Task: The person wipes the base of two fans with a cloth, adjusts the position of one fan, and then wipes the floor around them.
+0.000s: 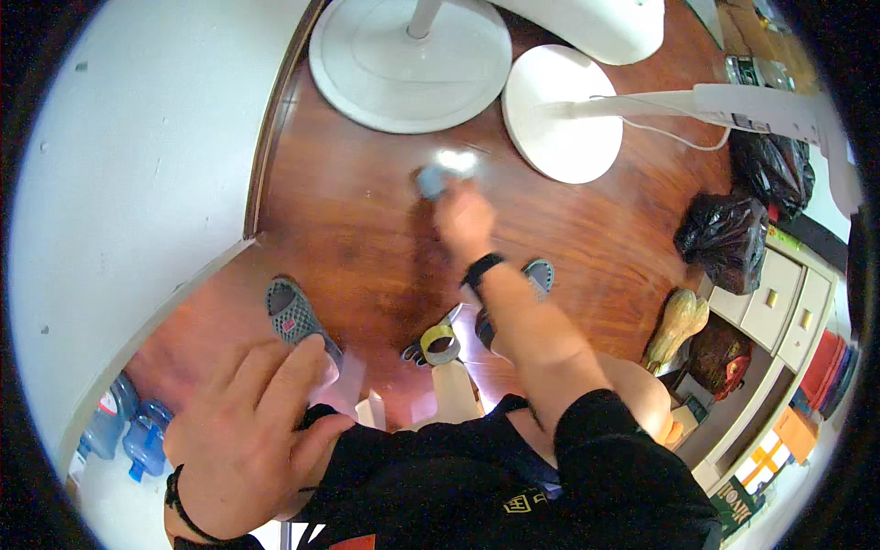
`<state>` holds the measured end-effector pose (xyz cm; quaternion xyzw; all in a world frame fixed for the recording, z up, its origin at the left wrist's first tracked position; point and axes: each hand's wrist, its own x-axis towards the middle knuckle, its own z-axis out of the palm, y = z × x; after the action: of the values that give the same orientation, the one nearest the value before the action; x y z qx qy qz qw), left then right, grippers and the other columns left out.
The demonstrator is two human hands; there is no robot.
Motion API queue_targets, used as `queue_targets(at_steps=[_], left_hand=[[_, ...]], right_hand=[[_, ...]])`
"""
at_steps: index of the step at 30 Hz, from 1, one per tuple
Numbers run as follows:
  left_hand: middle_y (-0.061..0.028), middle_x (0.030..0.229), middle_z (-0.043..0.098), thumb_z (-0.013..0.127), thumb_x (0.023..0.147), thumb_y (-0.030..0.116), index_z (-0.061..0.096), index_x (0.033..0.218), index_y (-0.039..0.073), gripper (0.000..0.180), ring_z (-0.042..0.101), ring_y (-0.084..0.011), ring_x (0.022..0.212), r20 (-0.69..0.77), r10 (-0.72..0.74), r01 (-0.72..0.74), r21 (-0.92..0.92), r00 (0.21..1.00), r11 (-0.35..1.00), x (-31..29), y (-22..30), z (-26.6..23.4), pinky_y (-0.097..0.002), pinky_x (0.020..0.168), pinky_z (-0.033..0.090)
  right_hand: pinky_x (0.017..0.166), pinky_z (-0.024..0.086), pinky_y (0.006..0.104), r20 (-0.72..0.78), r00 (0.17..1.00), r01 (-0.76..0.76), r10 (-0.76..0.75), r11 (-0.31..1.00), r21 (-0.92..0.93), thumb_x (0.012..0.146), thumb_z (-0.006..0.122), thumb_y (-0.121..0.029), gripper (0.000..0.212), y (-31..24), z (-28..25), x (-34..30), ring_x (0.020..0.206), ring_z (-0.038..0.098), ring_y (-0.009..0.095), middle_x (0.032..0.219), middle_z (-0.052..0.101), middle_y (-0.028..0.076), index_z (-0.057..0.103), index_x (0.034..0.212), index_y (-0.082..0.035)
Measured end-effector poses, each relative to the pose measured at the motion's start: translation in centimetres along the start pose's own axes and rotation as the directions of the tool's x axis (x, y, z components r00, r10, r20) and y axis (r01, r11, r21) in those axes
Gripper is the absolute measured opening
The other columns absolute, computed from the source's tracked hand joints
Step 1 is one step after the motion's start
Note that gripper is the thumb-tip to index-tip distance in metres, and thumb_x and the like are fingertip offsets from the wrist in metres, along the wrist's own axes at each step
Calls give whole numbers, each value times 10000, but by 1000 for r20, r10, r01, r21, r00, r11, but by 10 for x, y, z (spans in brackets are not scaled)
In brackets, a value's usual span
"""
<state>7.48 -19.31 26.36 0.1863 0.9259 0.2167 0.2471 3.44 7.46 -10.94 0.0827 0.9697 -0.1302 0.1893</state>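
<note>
My right hand (pixel 466 220) reaches down to the reddish-brown wooden floor (pixel 357 197), blurred by motion. At its fingertips is a small blue-grey thing (pixel 430 181), pressed against the boards; the blur hides its kind, though it looks soft like a cloth. A dark band circles that wrist. My left hand (pixel 252 426) hangs nearer, at the lower left, fingers loosely stretched and thumb apart, with nothing in it. Beneath it, a grey openwork slipper (pixel 291 307) is on my foot. The other slipper (pixel 539 273) is partly covered by my right forearm.
Ahead stand a large round white base (pixel 408 92) and a smaller one (pixel 550 119) with a stem and cord. A pale wall (pixel 156 137) borders the left. Rightward are black plastic bags (pixel 729 238), a squash (pixel 680 325) and a drawer cabinet (pixel 775 293). Tape (pixel 440 345) lies between my feet.
</note>
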Motion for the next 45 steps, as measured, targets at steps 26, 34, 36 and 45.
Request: queue_targets(at_steps=[26, 34, 36, 45], left_hand=[[-59, 1002, 707, 802, 738, 328, 673, 1251, 159, 555, 648, -358, 953, 15, -133, 133, -14, 991, 991, -7, -24, -3, -455, 850, 541], [-109, 1079, 702, 809, 741, 320, 644, 1223, 59, 573, 647, -374, 975, 34, -71, 73, -45, 997, 996, -3, -48, 3, -464, 864, 547], [-121, 1101, 693, 810, 739, 330, 635, 1214, 41, 583, 646, -383, 984, 19, -80, 81, -54, 997, 995, -10, -49, 1, -471, 869, 546], [-124, 1044, 660, 805, 735, 262, 623, 1228, 0, 587, 642, -308, 1007, 0, -41, 41, -29, 999, 999, -22, -41, -13, -395, 828, 534]], right_hand=[[816, 558, 464, -98, 721, 672, -686, 727, -141, 869, 567, -102, 353, -180, -24, 79, 969, 654, 352, 1083, 629, 144, 683, 1188, -199], [890, 515, 466, 169, 667, 733, -725, 598, -325, 943, 540, -156, 302, -198, 9, 104, 1064, 626, 345, 1207, 617, 144, 661, 1218, -186], [918, 487, 485, 139, 674, 728, -726, 622, -288, 942, 531, -165, 292, -185, 13, 90, 1102, 605, 355, 1237, 610, 163, 677, 1194, -172], [673, 600, 431, 278, 742, 667, -610, 625, -406, 909, 557, -173, 409, -65, 60, -54, 903, 705, 368, 1236, 571, 311, 555, 1292, -33]])
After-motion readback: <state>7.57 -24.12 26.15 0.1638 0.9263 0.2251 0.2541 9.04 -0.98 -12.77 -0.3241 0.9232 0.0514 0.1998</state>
